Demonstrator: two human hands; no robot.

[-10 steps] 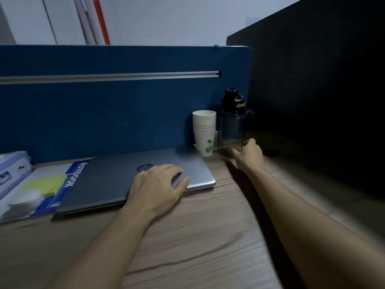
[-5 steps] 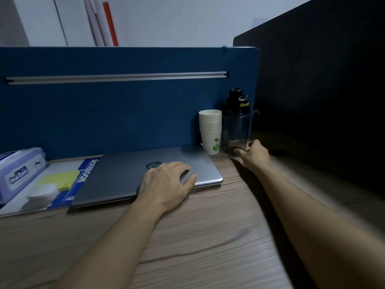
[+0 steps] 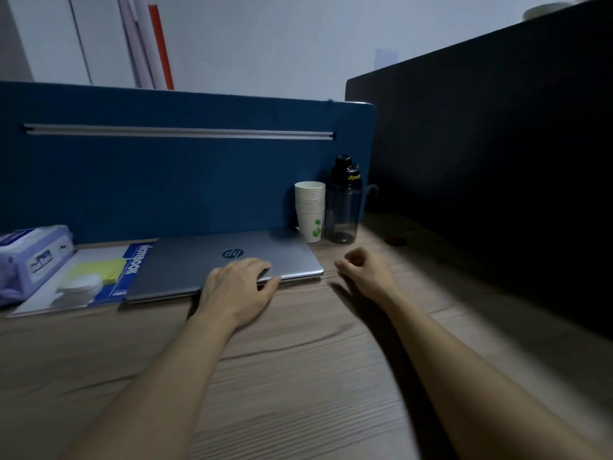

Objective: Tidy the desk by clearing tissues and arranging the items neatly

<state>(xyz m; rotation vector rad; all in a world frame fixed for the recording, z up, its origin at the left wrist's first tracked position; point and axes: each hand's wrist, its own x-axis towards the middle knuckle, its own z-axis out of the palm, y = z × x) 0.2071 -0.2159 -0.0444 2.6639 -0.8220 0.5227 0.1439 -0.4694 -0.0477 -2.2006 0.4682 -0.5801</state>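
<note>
Centrally on the wood-grain bench [image 3: 298,376] lies a closed silver laptop [image 3: 205,263], its lid logo facing up. The left hand [image 3: 240,288] rests flat on the laptop's near edge, fingers straight on the lid and the thumb against the front rim. The right hand [image 3: 365,272] hovers just past the laptop's right corner, fingers loosely curled and holding nothing; whether it touches the bench cannot be told.

Behind the right hand, in the corner against the dark blue fabric partition [image 3: 166,180], a stack of white paper cups with a green print [image 3: 310,210] stands upright, with a dark translucent water bottle with a black cap [image 3: 343,200] just beside it on the right. Both hands are apart from these.

At the left, a blue-covered notebook [image 3: 132,270] sits partly under the laptop's left edge. On it lie a yellow sticky-note pad [image 3: 99,268] and a small round white container [image 3: 79,287]. Further left sits a pale purple soft pack of wipes [image 3: 30,260], at the bench's far left edge near the partition. A black panel [image 3: 497,161] bounds the right side.
</note>
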